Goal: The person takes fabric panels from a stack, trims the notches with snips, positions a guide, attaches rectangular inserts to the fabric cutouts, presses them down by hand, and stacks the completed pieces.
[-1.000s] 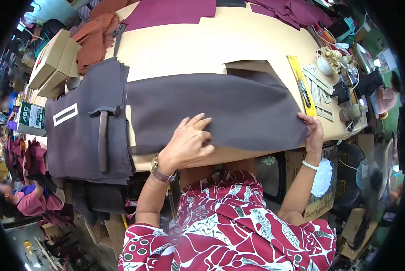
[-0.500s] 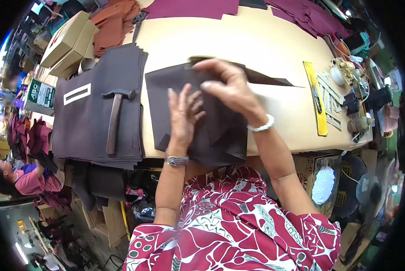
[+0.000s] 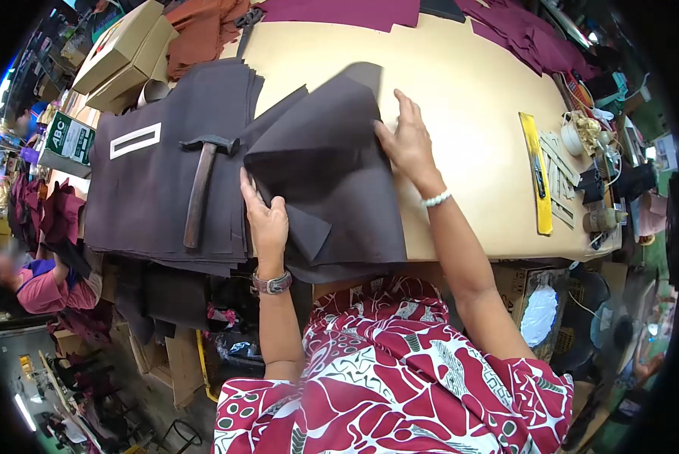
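A dark brown sheet of cloth-like or leather-like material [image 3: 317, 132] stands partly raised and folded over on the table in front of me. My left hand [image 3: 267, 227] is at its lower left edge, fingers stretched up along the edge and thumb apart. Beside its right edge is my right hand [image 3: 410, 147], open with fingers extended and the thumb side against the sheet. A small folded corner [image 3: 309, 231] shows low on the sheet. Left of it lies a stack of dark sheets [image 3: 161, 204] bearing a hammer [image 3: 199, 189] and a white rectangular frame [image 3: 135, 141].
A yellow ruler-like strip [image 3: 535, 174] and pale thin strips [image 3: 560, 170] lie on the tan tabletop [image 3: 476, 151] at right. Maroon pieces [image 3: 513, 34] lie at the back. Cardboard boxes [image 3: 120, 57] stand far left. Another person [image 3: 44, 284] is at the left edge.
The dark sheet's upper part has been lifted and folded, now rising higher. My left hand has moved left to its edge. My right hand has moved right, off its top.
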A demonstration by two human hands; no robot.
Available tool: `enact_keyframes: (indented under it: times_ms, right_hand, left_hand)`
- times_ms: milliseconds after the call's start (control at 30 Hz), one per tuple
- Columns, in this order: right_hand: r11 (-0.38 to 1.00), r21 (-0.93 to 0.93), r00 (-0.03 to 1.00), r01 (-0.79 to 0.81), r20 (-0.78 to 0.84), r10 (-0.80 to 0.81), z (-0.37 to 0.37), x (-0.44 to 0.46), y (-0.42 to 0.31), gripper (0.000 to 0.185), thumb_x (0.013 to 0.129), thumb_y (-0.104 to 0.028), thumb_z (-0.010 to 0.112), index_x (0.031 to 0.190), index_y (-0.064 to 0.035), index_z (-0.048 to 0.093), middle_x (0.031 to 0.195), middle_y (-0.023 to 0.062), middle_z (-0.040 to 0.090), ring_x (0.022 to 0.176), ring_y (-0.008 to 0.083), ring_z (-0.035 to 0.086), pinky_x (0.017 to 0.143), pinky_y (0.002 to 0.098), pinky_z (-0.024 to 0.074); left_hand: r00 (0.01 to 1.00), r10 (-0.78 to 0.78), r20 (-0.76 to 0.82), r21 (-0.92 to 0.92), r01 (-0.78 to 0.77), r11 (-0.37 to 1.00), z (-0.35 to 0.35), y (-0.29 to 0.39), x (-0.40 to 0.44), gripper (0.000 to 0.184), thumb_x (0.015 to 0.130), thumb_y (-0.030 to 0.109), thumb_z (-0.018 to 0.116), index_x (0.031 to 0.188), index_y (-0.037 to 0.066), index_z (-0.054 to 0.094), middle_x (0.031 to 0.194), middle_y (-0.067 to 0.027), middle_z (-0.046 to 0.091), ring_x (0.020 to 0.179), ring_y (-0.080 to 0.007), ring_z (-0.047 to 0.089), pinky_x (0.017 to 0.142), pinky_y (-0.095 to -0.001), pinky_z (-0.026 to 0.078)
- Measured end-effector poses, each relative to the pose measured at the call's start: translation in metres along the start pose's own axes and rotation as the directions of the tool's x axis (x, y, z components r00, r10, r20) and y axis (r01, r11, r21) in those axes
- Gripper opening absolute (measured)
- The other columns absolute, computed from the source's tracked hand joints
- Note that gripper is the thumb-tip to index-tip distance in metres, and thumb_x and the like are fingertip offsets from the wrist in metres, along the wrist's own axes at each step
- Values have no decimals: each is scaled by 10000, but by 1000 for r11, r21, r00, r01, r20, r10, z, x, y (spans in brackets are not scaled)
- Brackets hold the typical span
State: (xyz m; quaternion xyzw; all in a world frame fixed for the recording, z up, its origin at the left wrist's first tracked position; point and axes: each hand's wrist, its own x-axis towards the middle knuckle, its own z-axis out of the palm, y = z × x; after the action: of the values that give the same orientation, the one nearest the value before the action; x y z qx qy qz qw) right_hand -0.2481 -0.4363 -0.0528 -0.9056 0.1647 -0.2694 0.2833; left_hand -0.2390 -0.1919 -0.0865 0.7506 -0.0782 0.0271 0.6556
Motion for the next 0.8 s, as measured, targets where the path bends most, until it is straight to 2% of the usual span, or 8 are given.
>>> enact_keyframes:
  times_ms: [67,200,233,367,433,600,733,800]
  right_hand:
    - [934,239,949,-264,239,207,9,21,8,662,784,-249,685,1316,27,403,1333,250,415,1030,286,594,898,348,457]
    - [847,441,908,-295,405,106,35,66,29,665,752,-282,707,1278,35,453,1200,303,523,1105,327,550,950,361,423]
    - [879,420,926,-227,372,62,43,75,32,661,769,-360,688,1237,60,483,1105,297,578,1024,310,598,887,350,471]
    - [904,127,846,-408,425,322,11,72,3,840,734,-482,679,1248,125,409,873,209,648,672,273,666,664,336,548]
    - [864,142,786,-484,505,357,2,56,-8,892,711,-476,695,1274,129,361,827,200,643,636,270,659,648,354,549]
    - [826,303,799,-475,542,260,20,36,-6,979,714,-461,707,1349,113,233,740,177,585,527,198,583,391,275,441]
    - [791,241,757,-563,535,376,5,45,-40,1043,654,-457,728,1347,121,205,833,248,613,668,259,645,506,309,525]
    - [873,144,783,-466,527,330,3,45,-48,1088,621,-464,738,1338,137,182,869,258,617,742,290,658,578,313,549]
  left_hand:
    - [999,-40,-25,-15,39,999,0,-1,-4,763,757,-108,410,1447,15,110,1461,-262,227,1333,-278,313,1066,-298,267]
    - [998,-34,-49,-34,33,999,5,18,-7,710,772,-65,402,1444,57,209,1429,-238,323,1311,-268,350,1040,-295,295]
    - [1000,-18,-18,-6,18,1000,3,18,-7,682,777,-52,398,1433,60,251,1418,-231,347,1289,-265,380,1028,-296,310]
    - [995,77,58,150,-85,985,-4,-5,-5,474,802,5,420,1263,29,524,1272,-219,522,1092,-265,538,985,-311,360]
    - [998,-58,24,133,55,990,-1,-7,-5,363,829,63,513,1181,17,593,1161,-222,592,1058,-294,563,1002,-340,358]
    - [992,114,47,310,-123,943,3,0,-8,403,794,83,613,1187,-2,575,1087,-237,603,998,-352,568,947,-369,400]
    - [982,177,66,322,-189,927,5,2,-15,495,754,36,614,1240,-2,526,1079,-249,593,1010,-364,558,925,-386,414]
    - [982,174,77,320,-190,928,8,2,-16,534,741,19,609,1264,2,503,1093,-257,582,1022,-365,552,922,-388,417]
